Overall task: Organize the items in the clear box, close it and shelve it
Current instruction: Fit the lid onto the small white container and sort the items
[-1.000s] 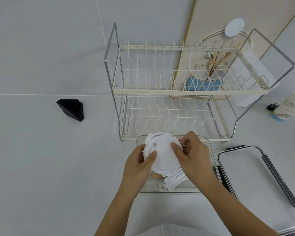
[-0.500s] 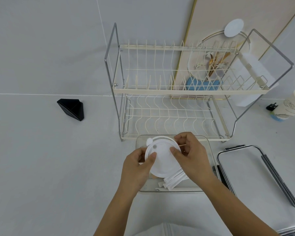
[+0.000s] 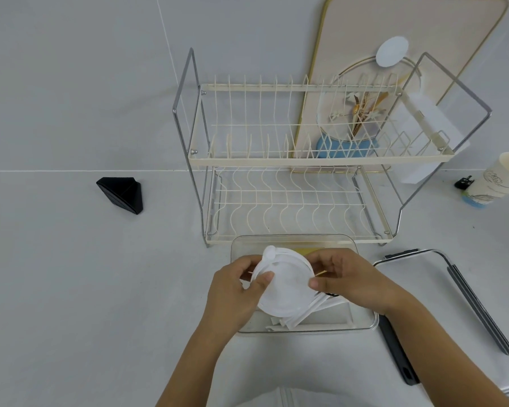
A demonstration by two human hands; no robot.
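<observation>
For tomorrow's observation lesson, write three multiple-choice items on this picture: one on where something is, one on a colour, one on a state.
1. Where is the clear plastic box?
A. In front of the two-tier wire dish rack
B. On the rack's top tier
C. Beside the black triangular block

2. What colour is the round plastic lid in both hands?
A. Blue
B. White
C. Black

3. What state is the box in?
A. Closed
B. Shelved
C. Open

Answers: 1 A, it sits on the counter at the rack's foot. 2 B, the left hand and right hand grip a white disc. 3 C, its grey-framed cover lies apart, to the right.
</observation>
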